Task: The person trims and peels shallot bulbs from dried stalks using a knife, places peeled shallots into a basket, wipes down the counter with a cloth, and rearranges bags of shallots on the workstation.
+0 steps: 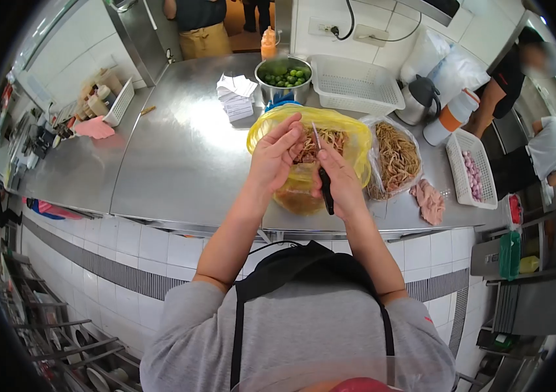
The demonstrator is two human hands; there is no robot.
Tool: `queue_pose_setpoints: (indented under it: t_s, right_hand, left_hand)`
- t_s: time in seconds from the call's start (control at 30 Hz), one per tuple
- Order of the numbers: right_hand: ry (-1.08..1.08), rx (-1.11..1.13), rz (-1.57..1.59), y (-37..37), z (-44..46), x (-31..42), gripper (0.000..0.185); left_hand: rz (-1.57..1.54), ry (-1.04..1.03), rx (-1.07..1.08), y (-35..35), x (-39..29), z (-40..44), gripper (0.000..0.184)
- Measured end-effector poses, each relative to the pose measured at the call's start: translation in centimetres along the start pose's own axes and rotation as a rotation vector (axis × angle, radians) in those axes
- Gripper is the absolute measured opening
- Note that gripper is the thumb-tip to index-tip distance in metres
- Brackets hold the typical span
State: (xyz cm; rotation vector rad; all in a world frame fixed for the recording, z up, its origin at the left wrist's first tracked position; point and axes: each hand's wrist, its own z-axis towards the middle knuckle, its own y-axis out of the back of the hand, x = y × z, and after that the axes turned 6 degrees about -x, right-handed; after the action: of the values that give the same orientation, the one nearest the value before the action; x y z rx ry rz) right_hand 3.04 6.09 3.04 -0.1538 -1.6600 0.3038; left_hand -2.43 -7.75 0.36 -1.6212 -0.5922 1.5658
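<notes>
A small knife (326, 189) with a black handle is in my right hand (342, 176), its blade pointing up and away from me. My left hand (277, 155) is raised just left of the blade, fingers curled and pressed together; whatever they pinch is too small to make out. Both hands hover over an open yellow plastic bag (355, 134), which holds reddish and pale stringy pieces (331, 140). To its right lies a clear plastic bag (396, 160) full of long brownish, root-like strands.
Behind the yellow bag stand a metal pot of green limes (284, 77) and a white plastic basket (358, 85). Paper slips (235, 98) lie left. Rightward are a jug (418, 101), an orange-and-white container (451, 117), a pink cloth (429, 202) and a basket of shallots (473, 176). Other people stand nearby.
</notes>
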Motion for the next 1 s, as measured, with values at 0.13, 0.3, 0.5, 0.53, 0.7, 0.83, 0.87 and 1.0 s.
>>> queue_pose_setpoints:
  t_s: [0.13, 0.3, 0.5, 0.53, 0.7, 0.83, 0.87, 1.0]
  right_hand:
    - [0.049, 0.002, 0.077, -0.5, -0.3, 0.2, 0.042]
    - [0.086, 0.025, -0.008, 0.1, -0.3, 0.1, 0.046]
    - [-0.001, -0.004, 0.076, -0.3, 0.2, 0.6, 0.031]
    - [-0.017, -0.026, 0.108, -0.4, 0.5, 0.4, 0.024]
    - [-0.101, -0.048, 0.250, -0.2, 1.4, 0.1, 0.015]
    - [-0.172, 0.130, 0.461, 0.8, 1.4, 0.0, 0.014]
    - [-0.190, 0.170, 0.474, 1.0, 1.5, 0.0, 0.013]
    - [-0.193, 0.082, 0.458, 1.1, 1.7, -0.1, 0.013]
  left_hand:
    - [0.077, -0.062, -0.104, -1.2, 0.6, -0.3, 0.032]
    - [0.185, -0.190, -0.075, -1.3, 0.8, -0.2, 0.028]
    - [0.534, -0.390, -0.018, -1.2, 1.1, -0.3, 0.029]
    - [0.567, -0.464, -0.001, -0.9, 1.4, -0.1, 0.029]
    - [0.792, -0.561, 0.035, 0.1, 1.2, 0.4, 0.029]
    - [0.338, -0.149, 0.018, 0.5, 0.8, 0.7, 0.023]
    - [0.076, 0.022, -0.013, 0.5, 0.8, 0.7, 0.020]
    - [0.093, -0.005, -0.100, -0.4, 1.6, 0.8, 0.021]
